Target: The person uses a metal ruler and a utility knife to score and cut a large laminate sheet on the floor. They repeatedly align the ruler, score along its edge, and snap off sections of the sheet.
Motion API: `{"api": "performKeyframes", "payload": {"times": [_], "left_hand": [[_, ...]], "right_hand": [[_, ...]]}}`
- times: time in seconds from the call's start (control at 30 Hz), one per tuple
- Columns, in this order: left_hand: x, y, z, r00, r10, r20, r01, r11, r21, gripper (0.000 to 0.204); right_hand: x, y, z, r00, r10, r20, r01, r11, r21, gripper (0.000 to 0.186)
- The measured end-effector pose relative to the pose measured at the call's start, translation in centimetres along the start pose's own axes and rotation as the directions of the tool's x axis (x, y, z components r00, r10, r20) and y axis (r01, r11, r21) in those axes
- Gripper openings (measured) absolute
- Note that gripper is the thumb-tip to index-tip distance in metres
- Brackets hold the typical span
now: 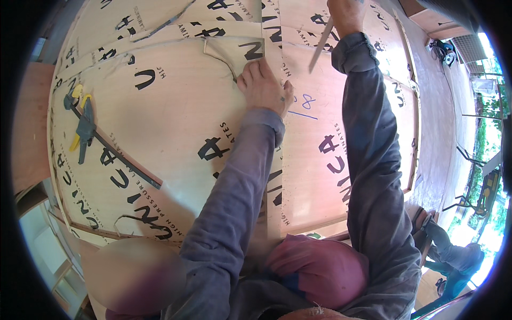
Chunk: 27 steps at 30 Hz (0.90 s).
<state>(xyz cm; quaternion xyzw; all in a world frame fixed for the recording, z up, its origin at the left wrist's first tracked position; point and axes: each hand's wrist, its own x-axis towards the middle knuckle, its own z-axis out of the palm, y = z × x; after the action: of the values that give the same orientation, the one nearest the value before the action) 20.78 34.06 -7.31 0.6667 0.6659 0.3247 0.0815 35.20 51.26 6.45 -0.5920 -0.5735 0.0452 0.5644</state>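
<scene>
A large printed laminate sheet [176, 112] spreads in front of me, with a straight seam running down its middle. My left hand [263, 88] rests on the sheet beside that seam, palm down, thumb apart from the fingers. Under its fingertips is the edge of a pale piece at the top; I see nothing held in it. At the upper right my right hand [345, 17] is closed, partly cut off by the picture's top. From it a long, narrow, flat blade [321, 47] points down toward the seam. The tool's handle is hidden in the hand.
A bar clamp [88, 127] with yellow parts lies on the sheet's left. Thin dark strips [165, 24] lie at the top left. My knee in maroon cloth [322, 266] is at the near edge. Another person [453, 258] bends at the lower right; a corded tool [444, 52] lies on the right-hand floor.
</scene>
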Motion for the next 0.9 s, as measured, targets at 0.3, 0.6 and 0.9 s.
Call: {"api": "performKeyframes", "payload": {"times": [0.3, 0.6, 0.9], "left_hand": [[0.1, 0.3, 0.1, 1.0, 0.008, 0.015, -0.008, 1.0, 0.003, 0.081], [-0.1, -0.9, 1.2, 0.998, 0.038, -0.055, -0.027, 0.982, 0.184, 0.069], [1.1, 0.6, 1.1, 0.997, -0.078, -0.02, 0.08, 0.993, 0.081, 0.066]], "right_hand": [[-2.2, -2.1, 1.4, 0.94, 0.208, 0.272, -0.333, 0.74, 0.585, 0.021], [-1.6, 0.0, 8.9, 0.867, 0.359, 0.346, -0.486, 0.764, 0.425, 0.023], [-0.2, 8.1, 13.1, 0.711, 0.351, 0.61, -0.691, 0.513, 0.51, 0.019]]}}
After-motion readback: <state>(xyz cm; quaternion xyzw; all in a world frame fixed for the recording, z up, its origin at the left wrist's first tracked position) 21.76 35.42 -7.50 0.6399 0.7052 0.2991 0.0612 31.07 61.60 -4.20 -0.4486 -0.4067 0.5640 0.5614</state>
